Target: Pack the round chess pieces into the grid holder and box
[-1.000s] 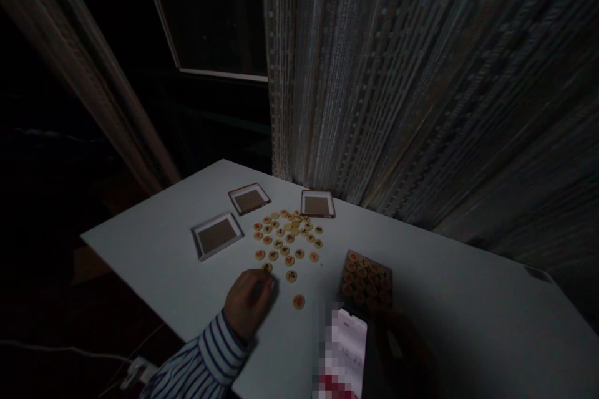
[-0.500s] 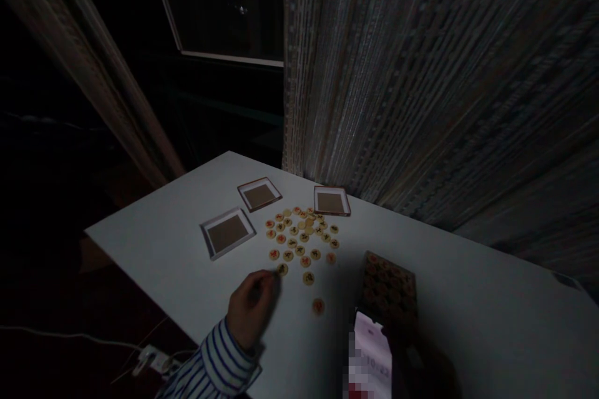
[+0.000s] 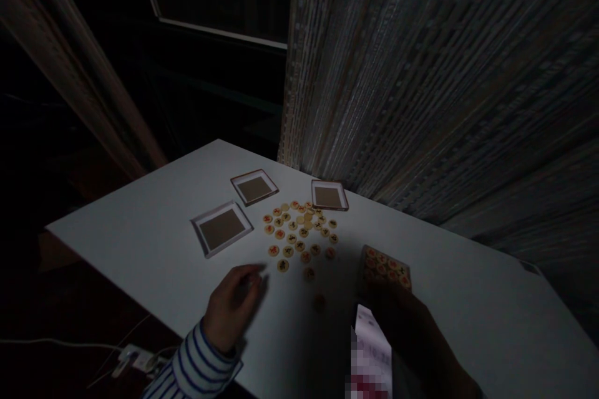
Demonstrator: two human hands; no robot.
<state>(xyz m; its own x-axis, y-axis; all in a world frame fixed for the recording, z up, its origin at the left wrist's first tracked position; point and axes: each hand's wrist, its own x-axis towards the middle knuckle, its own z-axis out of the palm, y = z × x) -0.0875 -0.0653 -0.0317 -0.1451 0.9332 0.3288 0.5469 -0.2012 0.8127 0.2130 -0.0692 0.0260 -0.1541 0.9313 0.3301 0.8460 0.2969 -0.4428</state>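
My left hand (image 3: 234, 305), in a striped cuff, hovers over the white table's near left part. Its fingers are curled with thumb and forefinger close together; whatever they might pinch cannot be made out. Just right of the fingertips lies a Chinese chess piece (image 3: 283, 265), with several more round pieces (image 3: 292, 238), marked red or black, scattered behind it. My right hand (image 3: 407, 324) is in deep shadow, over the near side of a small box (image 3: 374, 257) filled with rows of pieces. Its fingers are hidden in the dark. A lit phone (image 3: 374, 340) lies beside that hand.
Three shallow trays with brown bottoms stand behind the pieces: a left tray (image 3: 222, 227), a back tray (image 3: 254, 187) and a right tray (image 3: 329, 195). A string curtain (image 3: 355, 75) hangs along the table's (image 3: 468, 299) far edge. A power strip (image 3: 135, 356) lies low at the left.
My left hand has drawn back left, away from the nearest piece. My right hand has come forward over the box's near part. The camera view has shifted slightly.
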